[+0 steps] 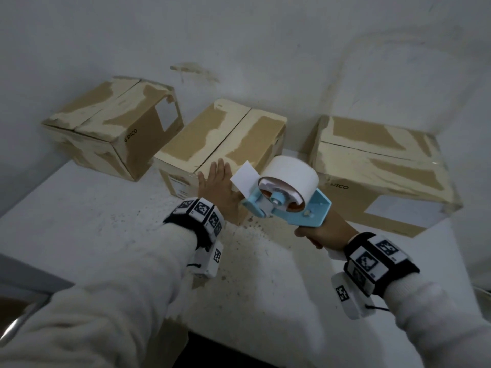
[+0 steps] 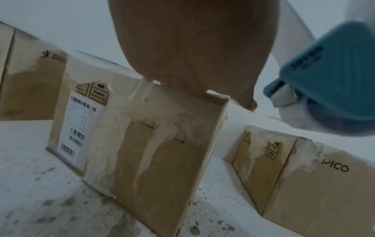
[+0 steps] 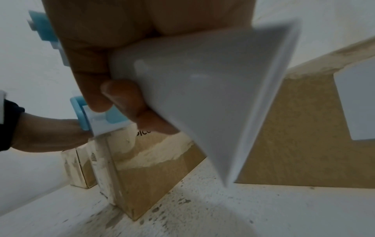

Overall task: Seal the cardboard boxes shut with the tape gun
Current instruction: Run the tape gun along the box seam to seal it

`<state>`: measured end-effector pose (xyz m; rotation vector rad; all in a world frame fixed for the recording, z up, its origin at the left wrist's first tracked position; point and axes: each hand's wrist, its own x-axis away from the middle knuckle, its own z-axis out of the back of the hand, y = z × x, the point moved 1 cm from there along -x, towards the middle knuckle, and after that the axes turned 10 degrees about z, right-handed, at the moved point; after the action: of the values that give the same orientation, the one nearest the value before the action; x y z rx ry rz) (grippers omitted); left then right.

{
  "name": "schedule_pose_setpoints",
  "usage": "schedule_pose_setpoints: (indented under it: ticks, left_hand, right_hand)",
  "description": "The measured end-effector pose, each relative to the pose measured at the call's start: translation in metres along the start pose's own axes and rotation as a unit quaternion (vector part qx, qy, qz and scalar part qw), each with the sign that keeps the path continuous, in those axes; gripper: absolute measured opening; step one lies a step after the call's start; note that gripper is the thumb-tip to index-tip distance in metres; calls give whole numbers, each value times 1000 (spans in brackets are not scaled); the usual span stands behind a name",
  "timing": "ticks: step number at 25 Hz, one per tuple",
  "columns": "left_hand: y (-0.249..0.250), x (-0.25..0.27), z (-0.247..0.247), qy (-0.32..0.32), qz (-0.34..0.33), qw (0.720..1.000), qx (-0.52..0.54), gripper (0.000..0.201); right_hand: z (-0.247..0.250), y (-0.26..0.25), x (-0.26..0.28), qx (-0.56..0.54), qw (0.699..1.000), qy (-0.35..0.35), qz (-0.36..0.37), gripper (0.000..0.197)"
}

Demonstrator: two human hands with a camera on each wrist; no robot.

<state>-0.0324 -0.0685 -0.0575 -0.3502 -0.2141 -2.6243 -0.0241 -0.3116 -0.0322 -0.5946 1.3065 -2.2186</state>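
Three taped-over cardboard boxes stand in a row on the white table: a left box point(image 1: 111, 123), a middle box point(image 1: 220, 139) and a right box point(image 1: 377, 166). My left hand point(image 1: 216, 180) lies flat, fingers straight, on the near top edge of the middle box point(image 2: 152, 136). The palm point(image 2: 192, 48) presses that edge. My right hand point(image 1: 316, 235) grips the handle of the blue tape gun point(image 1: 287, 203), held in the air just right of the left hand. Its white tape roll point(image 1: 289, 171) faces up, and a loose tape end point(image 1: 245, 176) sticks out over the box's near corner.
The boxes back onto a white wall point(image 1: 265, 49). The tabletop point(image 1: 106, 221) is stained and speckled in front of the middle box. Narrow gaps separate the boxes. The table's near edge point(image 1: 239, 338) lies between my forearms.
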Motion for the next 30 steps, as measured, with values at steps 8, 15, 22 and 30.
schedule_pose_setpoints:
  ticks: [8,15,22,30]
  left_hand:
    - [3,-4,1,-9,4,1000,-2,97]
    - [3,1,3,-7,3,1000,-7,85]
    - [3,-2,1,10,1,1000,-29,70]
    - [-7,-2,17,36,-52,998,-27,84]
  right_hand:
    - [1,11,5,21,1000,-4,-9,20]
    - [-17,16,-12,7,998,-23,-64,7]
    - [-39,26,-21,-62,991,7,-117,23]
    - [-27,27,-18,-121,984,73,-110,32]
